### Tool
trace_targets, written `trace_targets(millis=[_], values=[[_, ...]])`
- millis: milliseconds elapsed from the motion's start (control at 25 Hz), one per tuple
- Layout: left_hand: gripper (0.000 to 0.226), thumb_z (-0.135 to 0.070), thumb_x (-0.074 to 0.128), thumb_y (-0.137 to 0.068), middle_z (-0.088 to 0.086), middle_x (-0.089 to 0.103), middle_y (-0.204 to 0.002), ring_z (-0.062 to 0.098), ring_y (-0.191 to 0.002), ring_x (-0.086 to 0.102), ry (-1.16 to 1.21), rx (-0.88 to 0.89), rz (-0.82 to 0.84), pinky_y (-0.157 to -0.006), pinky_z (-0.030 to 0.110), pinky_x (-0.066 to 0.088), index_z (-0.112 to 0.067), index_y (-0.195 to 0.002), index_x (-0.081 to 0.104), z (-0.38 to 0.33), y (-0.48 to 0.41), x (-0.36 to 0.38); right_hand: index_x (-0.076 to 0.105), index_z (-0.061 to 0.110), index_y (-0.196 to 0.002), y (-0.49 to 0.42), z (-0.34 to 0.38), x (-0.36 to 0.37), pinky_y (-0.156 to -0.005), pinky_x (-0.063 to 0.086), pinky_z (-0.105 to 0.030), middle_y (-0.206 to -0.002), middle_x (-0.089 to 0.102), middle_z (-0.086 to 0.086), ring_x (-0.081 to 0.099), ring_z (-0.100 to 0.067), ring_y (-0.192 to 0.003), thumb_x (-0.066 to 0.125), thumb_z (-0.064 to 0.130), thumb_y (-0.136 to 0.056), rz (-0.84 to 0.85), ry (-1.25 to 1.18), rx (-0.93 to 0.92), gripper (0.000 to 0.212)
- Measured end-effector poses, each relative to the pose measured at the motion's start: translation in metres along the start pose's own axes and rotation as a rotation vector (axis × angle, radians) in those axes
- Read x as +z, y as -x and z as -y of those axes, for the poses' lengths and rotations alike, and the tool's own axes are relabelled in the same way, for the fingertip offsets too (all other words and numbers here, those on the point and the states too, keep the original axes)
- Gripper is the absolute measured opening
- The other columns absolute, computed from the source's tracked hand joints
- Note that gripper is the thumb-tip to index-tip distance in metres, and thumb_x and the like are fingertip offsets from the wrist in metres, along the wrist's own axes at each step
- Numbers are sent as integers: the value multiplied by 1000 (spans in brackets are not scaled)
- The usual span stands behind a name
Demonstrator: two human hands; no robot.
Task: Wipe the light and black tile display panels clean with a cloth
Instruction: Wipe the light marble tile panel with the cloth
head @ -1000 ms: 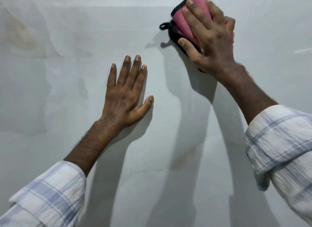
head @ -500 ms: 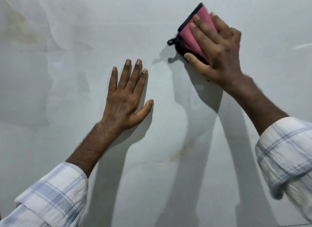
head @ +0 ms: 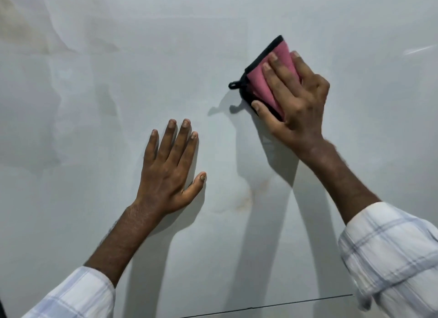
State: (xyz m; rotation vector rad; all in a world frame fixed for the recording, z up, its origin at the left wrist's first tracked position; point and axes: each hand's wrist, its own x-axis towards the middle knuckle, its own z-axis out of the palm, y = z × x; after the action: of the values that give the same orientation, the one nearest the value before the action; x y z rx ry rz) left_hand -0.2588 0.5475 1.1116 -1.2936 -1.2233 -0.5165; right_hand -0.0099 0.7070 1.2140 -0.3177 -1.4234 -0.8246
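A light marbled tile panel [head: 94, 199] fills the whole view. My right hand [head: 298, 104] presses a folded pink cloth [head: 263, 85] with a black edge and a small black loop flat against the panel at the upper right, fingers laid straight over it and the thumb below its lower edge. My left hand [head: 173, 170] lies flat on the panel near the middle, fingers straight and spread a little, holding nothing. A faint brownish mark [head: 246, 199] shows on the panel between my two forearms. No black panel is in view.
A thin dark joint line [head: 267, 307] runs along the panel's lower edge at the bottom right. Brownish veining [head: 26, 26] marks the panel's top left corner. My checked shirt sleeves fill both lower corners.
My right hand has slid the pink cloth downward over the panel. My left hand has stayed flat at about the same spot on the panel. The joint line has come into view at the bottom.
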Motion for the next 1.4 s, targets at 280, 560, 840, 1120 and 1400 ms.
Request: trace_targets(millis=[280,560,840,1120,1400], values=[[76,-46,50,-101,24,26,-167,45,-156,22,-3,-11,-22,-125,64,18,1,-158,34,-2,3,1,65,18,-138,79,41,-16,-99,45,-58,-150,55,0,45,-33,-145,72,44,-94,143,-189,-423,52],[77,-44,53,-100,24,27,-167,45,-156,23,18,-29,-14,-124,65,20,0,-159,34,-3,4,0,61,14,-142,61,36,-9,-98,39,-55,-153,52,-4,41,-36,-147,66,44,-98,19,-50,88,53],[77,-46,52,-100,23,27,-168,43,-156,23,14,-27,-17,-125,64,20,0,-159,34,-3,4,1,63,19,-141,95,37,-25,-99,44,-56,-153,53,1,43,-31,-147,73,36,-92,233,-230,-394,52],[76,-43,53,-99,25,25,-168,46,-156,20,38,-16,5,-125,66,17,-1,-159,34,-9,16,2,63,17,-141,143,87,-27,-101,35,-57,-155,49,-2,38,-36,-148,61,32,-96,139,-180,65,47],[78,-45,55,-97,24,24,-168,44,-158,16,65,-13,107,-125,67,11,-2,-159,35,-33,84,4,57,25,-147,202,76,-51,-96,37,-51,-157,48,3,40,-31,-148,44,25,-97,395,-277,-311,51]])
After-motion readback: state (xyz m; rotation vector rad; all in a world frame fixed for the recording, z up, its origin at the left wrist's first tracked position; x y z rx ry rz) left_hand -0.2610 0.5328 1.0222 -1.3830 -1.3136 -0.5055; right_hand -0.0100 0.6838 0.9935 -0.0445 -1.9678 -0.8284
